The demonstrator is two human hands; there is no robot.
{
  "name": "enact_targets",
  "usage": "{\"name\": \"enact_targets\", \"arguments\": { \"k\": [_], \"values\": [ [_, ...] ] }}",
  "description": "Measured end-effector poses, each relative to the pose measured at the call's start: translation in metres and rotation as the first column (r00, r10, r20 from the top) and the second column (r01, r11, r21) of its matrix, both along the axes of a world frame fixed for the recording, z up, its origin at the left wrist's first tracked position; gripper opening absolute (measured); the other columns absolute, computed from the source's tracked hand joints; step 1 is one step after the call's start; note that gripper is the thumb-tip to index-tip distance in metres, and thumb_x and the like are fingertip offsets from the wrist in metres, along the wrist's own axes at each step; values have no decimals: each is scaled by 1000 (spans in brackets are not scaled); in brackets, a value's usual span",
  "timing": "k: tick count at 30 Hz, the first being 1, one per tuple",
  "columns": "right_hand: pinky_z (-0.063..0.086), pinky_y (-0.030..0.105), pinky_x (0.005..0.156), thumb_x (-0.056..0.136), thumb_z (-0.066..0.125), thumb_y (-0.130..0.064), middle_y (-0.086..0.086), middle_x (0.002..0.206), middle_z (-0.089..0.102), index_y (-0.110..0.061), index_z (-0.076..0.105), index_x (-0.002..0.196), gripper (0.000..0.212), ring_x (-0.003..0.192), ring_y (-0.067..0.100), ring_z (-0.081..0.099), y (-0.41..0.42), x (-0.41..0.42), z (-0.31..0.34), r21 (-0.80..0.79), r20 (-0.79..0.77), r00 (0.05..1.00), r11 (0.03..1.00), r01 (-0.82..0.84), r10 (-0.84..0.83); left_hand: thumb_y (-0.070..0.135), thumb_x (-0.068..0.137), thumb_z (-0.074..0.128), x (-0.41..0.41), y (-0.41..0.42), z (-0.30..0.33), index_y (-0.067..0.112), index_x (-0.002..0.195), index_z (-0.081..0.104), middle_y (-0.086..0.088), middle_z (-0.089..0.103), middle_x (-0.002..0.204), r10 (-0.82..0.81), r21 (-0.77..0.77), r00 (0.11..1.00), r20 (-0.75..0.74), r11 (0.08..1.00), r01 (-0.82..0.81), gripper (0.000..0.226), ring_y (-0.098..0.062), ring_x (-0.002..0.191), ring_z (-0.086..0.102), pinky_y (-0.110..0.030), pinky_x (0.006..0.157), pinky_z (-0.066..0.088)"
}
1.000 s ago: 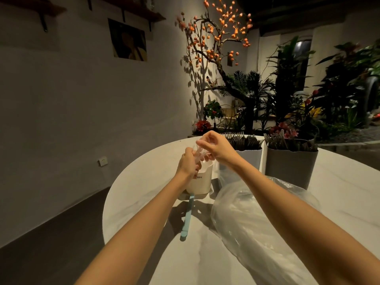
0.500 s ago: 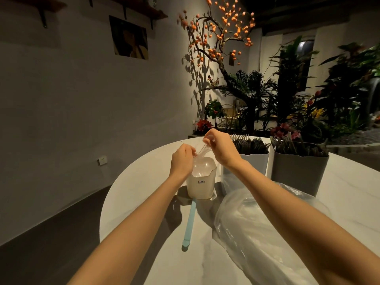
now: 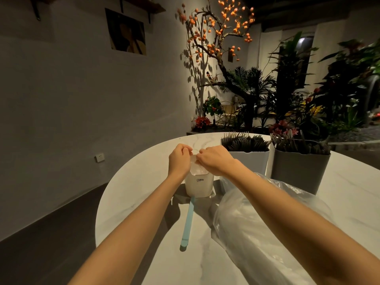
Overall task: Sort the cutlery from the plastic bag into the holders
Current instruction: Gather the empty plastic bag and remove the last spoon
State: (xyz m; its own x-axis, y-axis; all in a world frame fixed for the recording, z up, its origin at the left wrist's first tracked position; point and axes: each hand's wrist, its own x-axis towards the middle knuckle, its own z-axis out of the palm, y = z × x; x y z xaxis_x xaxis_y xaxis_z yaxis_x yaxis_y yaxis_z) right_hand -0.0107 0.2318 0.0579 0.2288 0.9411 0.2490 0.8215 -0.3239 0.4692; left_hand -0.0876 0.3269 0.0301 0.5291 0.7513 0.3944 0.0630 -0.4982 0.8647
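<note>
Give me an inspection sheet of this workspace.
Surface: round white marble-look table.
Job's things: clear plastic bag at right; small white holder under the hands; white holder and grey holder full of dark cutlery.
Clutter: light blue stick lying before the small holder.
Hands: left hand and right hand pinch clear plastic pieces.
Cables: nothing seen.
Surroundings: plants, orange-fruited tree, wall picture.

Bag (image 3: 257, 223) right of cup (image 3: 198, 186), before holders (image 3: 248, 159)
</note>
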Motion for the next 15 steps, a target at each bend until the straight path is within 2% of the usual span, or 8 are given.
{"name": "enact_targets", "arguments": {
  "k": [3, 7, 11, 15],
  "values": [
    [41, 34, 70, 103, 38, -33, 7, 113, 58, -10, 61, 121, 37, 102, 26, 58, 2, -1, 6, -12, -93, 996, 1000, 4, -5, 12, 102, 35, -4, -1, 2, 9, 101, 58, -5, 60, 100, -26, -16, 1000, 13, 1000, 26, 24, -18, 93, 56, -23, 76, 45],
    [38, 32, 69, 100, 46, -24, 7, 113, 58, -12, 64, 116, 27, 100, 27, 59, -1, -3, 12, 123, -249, 968, 992, -10, 40, 14, 103, 35, -6, -4, 6, 10, 101, 58, -4, 60, 99, -41, -19, 999, 26, 999, 41, 23, -18, 94, 57, -23, 76, 44],
    [36, 28, 73, 99, 48, -21, 3, 113, 64, -18, 66, 115, 24, 100, 23, 59, -14, -7, 17, 295, -202, 975, 955, -28, 92, 13, 102, 38, -10, -11, 10, 12, 99, 59, -4, 61, 97, -54, 4, 998, 46, 999, 54, 21, -16, 91, 57, -24, 78, 47],
    [38, 27, 67, 98, 48, -18, 4, 107, 66, -16, 66, 107, 20, 93, 22, 60, -31, -12, 23, 346, -229, 969, 938, -5, 90, 12, 102, 41, -16, -23, 17, 15, 98, 58, -2, 61, 97, -97, 39, 994, 54, 995, 95, 18, -13, 89, 58, -16, 71, 44]
  ]
}}
